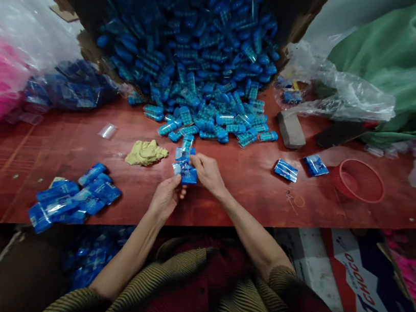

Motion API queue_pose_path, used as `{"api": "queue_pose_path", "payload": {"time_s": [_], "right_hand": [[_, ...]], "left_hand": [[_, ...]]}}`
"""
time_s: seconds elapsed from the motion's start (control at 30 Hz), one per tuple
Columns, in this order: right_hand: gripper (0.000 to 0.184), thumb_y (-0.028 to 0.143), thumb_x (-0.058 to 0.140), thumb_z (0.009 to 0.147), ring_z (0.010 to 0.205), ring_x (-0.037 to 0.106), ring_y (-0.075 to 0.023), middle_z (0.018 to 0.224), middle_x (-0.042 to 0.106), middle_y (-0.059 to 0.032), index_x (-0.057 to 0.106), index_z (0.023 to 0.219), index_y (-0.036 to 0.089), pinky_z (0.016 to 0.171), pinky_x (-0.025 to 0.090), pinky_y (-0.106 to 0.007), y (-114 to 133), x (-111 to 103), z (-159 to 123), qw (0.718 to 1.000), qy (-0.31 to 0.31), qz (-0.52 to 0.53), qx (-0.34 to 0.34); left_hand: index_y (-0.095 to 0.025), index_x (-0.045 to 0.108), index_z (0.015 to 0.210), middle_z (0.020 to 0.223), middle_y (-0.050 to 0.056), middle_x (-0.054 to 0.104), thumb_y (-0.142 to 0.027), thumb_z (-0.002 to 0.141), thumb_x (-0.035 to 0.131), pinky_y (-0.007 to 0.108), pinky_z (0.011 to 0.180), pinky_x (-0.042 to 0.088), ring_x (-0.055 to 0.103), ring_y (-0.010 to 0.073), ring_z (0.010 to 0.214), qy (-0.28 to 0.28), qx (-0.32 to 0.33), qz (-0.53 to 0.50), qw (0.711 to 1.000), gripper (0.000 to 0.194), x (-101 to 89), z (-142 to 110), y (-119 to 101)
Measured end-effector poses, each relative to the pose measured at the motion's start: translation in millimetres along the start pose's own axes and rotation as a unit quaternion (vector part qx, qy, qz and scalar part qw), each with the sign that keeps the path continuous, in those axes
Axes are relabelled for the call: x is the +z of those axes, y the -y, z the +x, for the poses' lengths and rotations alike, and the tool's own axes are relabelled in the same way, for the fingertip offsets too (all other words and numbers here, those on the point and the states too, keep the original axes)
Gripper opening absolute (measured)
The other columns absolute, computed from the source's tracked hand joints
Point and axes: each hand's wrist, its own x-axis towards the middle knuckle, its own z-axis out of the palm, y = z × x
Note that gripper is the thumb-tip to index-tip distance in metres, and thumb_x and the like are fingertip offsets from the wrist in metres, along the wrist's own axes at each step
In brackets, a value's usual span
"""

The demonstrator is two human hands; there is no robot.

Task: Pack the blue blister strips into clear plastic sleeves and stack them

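Over the middle of the table, my left hand (167, 195) is closed on a blue printed packet (189, 175), thumb on top and fingers underneath. My right hand (208, 173) comes in from the right with its fingers pinched at the upper edge of the blue and clear pieces. Just beyond the fingertips is a clear-fronted blue capsule-shaped pack (188, 142); whether it touches the packet is hard to tell. Left of the hands lies a crumpled yellow-green cloth (147, 152).
A large torn carton (309, 15) spills many blue packs (214, 110) onto the red table (232, 201). Blue packets (82, 195) are heaped at front left. To the right are a grey block (291, 130), two blue packets (286, 170) and a red basket (359, 181).
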Motion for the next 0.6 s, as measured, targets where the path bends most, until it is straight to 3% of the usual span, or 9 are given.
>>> {"api": "queue_pose_path", "payload": {"time_s": [0.07, 0.13, 0.2, 0.27, 0.43, 0.6], "right_hand": [[0.027, 0.029, 0.038, 0.094, 0.085, 0.050, -0.0162, 0.094, 0.059, -0.0048, 0.062, 0.092, 0.018, 0.073, 0.035, -0.027, 4, 1, 26, 0.989, -0.009, -0.126, -0.072], [0.028, 0.020, 0.036, 0.094, 0.100, 0.046, -0.0203, 0.118, 0.054, -0.0062, 0.060, 0.109, 0.023, 0.079, 0.034, -0.031, 3, 1, 51, 0.964, 0.046, -0.228, -0.132], [0.031, 0.017, 0.034, 0.095, 0.104, 0.043, -0.0231, 0.125, 0.050, -0.0063, 0.060, 0.110, 0.025, 0.079, 0.034, -0.034, -1, -2, 67, 0.936, 0.099, -0.301, -0.152], [0.029, 0.020, 0.035, 0.095, 0.101, 0.043, -0.0244, 0.120, 0.052, -0.0082, 0.062, 0.106, 0.023, 0.077, 0.033, -0.035, -7, -8, 73, 0.917, 0.121, -0.352, -0.146], [0.028, 0.022, 0.033, 0.096, 0.098, 0.041, -0.0254, 0.106, 0.054, -0.0116, 0.061, 0.102, 0.019, 0.076, 0.031, -0.036, -23, -27, 51, 0.893, 0.094, -0.426, -0.116], [0.017, 0.018, 0.042, 0.091, 0.094, 0.043, -0.0247, 0.104, 0.056, -0.0122, 0.056, 0.101, 0.015, 0.074, 0.032, -0.034, -36, -45, 12, 0.890, 0.089, -0.437, -0.098]], "left_hand": [[-0.015, 0.054, 0.069, 0.050, 0.000, 0.057, -0.032, 0.065, 0.076, 0.016, 0.038, 0.034, 0.049, 0.0080, 0.041, -0.009, -0.033, -0.030, 0.999, 0.028, -3.0, -1, -1], [-0.016, 0.052, 0.069, 0.051, 0.000, 0.056, -0.030, 0.071, 0.071, 0.016, 0.038, 0.034, 0.049, 0.0081, 0.042, -0.016, -0.060, -0.054, 0.997, 0.024, -5.7, -2, -2], [-0.017, 0.051, 0.067, 0.050, -0.001, 0.054, -0.030, 0.076, 0.067, 0.016, 0.038, 0.034, 0.047, 0.0077, 0.042, -0.013, -0.078, -0.069, 0.994, 0.023, -8.1, -4, -3], [-0.017, 0.051, 0.066, 0.050, -0.001, 0.052, -0.030, 0.079, 0.064, 0.016, 0.038, 0.034, 0.045, 0.0072, 0.042, 0.000, -0.091, -0.078, 0.993, 0.023, -9.7, -6, -4], [-0.015, 0.054, 0.064, 0.051, 0.000, 0.052, -0.030, 0.081, 0.062, 0.016, 0.040, 0.036, 0.046, 0.0071, 0.044, 0.017, -0.131, -0.087, 0.987, 0.024, -7.5, -7, -4], [-0.015, 0.057, 0.065, 0.052, 0.001, 0.054, -0.032, 0.081, 0.062, 0.016, 0.040, 0.036, 0.047, 0.0076, 0.045, 0.023, -0.140, -0.088, 0.986, 0.024, -3.5, -6, -2]]}}
